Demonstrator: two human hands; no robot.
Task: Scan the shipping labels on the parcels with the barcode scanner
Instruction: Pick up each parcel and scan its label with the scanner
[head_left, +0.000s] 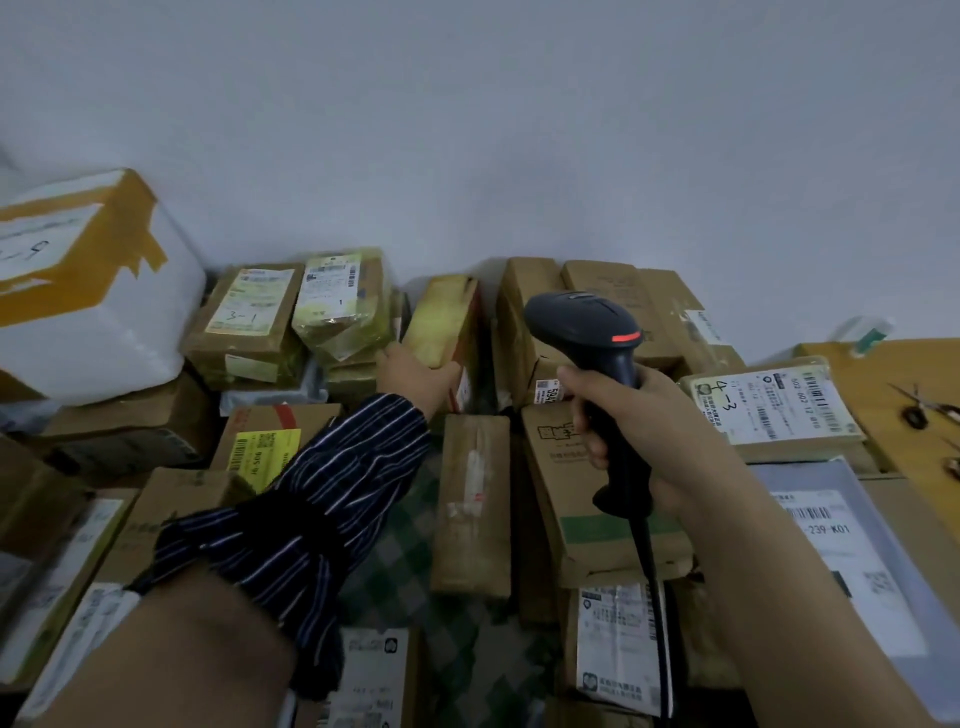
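Observation:
My right hand (639, 431) grips the handle of a black barcode scanner (587, 325), held upright over the parcels with its cable trailing down toward me. My left hand (413, 376), in a dark striped sleeve, reaches forward and grips the near end of a small yellow-taped cardboard parcel (444, 317) standing against the wall. Beside it, two parcels show labels facing up: one marked "3-1" (249, 301) and a plastic-wrapped one (337, 296). A parcel labelled "4-3" (774, 402) lies to the right of the scanner.
Cardboard parcels cover the surface all around. A big white foam box (98, 322) with brown tape stands at the left. A box with a yellow label (265, 452) lies under my left forearm. Scissors (919, 408) rest on a wooden top at the far right. A grey wall closes off the back.

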